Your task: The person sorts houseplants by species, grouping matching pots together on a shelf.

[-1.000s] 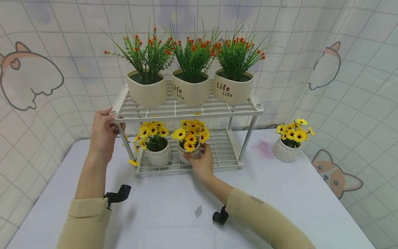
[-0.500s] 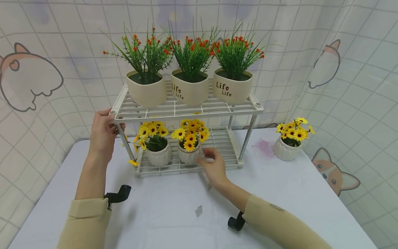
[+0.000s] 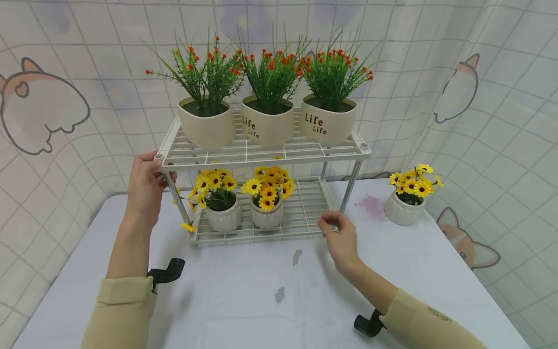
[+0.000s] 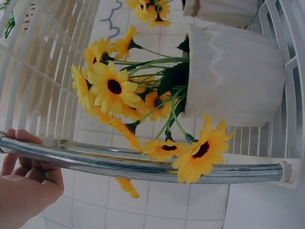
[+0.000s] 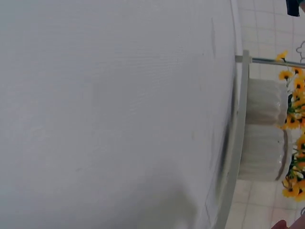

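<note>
My left hand (image 3: 146, 189) grips the upper left corner of a white wire rack (image 3: 261, 162). In the left wrist view, its fingers curl around the metal post (image 4: 119, 162). My right hand (image 3: 342, 240) hovers at the rack's lower right front corner, its fingers loosely bent with nothing between them. Two white pots of yellow artificial daisies, the left pot (image 3: 224, 219) and the middle pot (image 3: 267, 218), stand upright on the lower shelf. A third daisy pot (image 3: 404, 211) sits on the table to the right. The right wrist view barely catches a fingertip (image 5: 280, 224).
Three cream planters (image 3: 270, 127) with red-flowered greenery line the upper shelf. The rack stands on a white-covered table (image 3: 235, 291) before a grid-patterned curtain (image 3: 104, 121). A daisy stem (image 3: 188, 227) pokes out past the left post.
My right hand has let go of the middle daisy pot and moved right, away from it. That pot stays on the lower shelf. The left hand keeps its hold on the rack.
</note>
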Motion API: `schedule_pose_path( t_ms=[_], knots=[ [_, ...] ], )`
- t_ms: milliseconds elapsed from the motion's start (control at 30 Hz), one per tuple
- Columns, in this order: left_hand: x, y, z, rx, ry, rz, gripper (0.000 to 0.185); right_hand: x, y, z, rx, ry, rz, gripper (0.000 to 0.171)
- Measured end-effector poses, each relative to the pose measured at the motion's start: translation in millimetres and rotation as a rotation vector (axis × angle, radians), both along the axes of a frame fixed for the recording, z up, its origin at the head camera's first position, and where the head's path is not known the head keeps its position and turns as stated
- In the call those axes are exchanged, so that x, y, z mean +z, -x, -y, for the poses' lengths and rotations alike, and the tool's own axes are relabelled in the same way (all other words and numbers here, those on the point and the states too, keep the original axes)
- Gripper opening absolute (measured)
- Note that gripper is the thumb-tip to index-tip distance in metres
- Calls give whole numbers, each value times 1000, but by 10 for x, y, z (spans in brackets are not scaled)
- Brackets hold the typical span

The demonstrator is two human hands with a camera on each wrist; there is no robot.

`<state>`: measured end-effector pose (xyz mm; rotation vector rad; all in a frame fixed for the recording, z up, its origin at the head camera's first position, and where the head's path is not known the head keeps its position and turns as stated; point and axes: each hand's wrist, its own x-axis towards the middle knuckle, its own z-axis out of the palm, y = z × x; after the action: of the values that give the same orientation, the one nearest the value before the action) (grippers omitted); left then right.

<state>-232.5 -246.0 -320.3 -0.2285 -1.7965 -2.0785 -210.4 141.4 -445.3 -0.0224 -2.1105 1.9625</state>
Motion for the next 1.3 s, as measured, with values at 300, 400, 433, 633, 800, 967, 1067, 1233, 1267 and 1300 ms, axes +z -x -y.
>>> schedule_pose_path(
  t_ms=[300, 400, 433, 633, 800, 967, 1067, 1233, 1267, 1300],
  knots=[
    [13, 22, -10, 5, 25, 8, 20, 89, -1, -701, -275, -7, 78, 24],
    [16, 17, -1, 9, 45, 9, 21, 114, -17, -887, -350, -19, 168, 36],
    [17, 15, 1, 10, 48, 10, 21, 113, -16, -939, -377, -16, 178, 40],
    [28, 19, 2, -2, 37, 7, 21, 63, 45, -1229, -576, 27, 191, 56],
    [19, 10, 8, -1, 44, 18, 21, 33, 154, -1480, -602, 83, 275, 74],
    [11, -7, 26, 9, 51, 20, 21, -2, 253, -1615, -579, 80, 319, 90],
    [17, -7, 27, 7, 46, 14, 20, -27, 302, -1666, -559, 80, 333, 95],
    [26, -5, 24, 6, 39, 8, 20, -54, 395, -1727, -491, 89, 368, 100],
    [24, -5, 23, 6, 40, 10, 20, -56, 411, -1734, -481, 87, 371, 101],
    [21, -7, 23, 5, 42, 14, 20, -64, 429, -1743, -472, 84, 375, 101]
  ],
)
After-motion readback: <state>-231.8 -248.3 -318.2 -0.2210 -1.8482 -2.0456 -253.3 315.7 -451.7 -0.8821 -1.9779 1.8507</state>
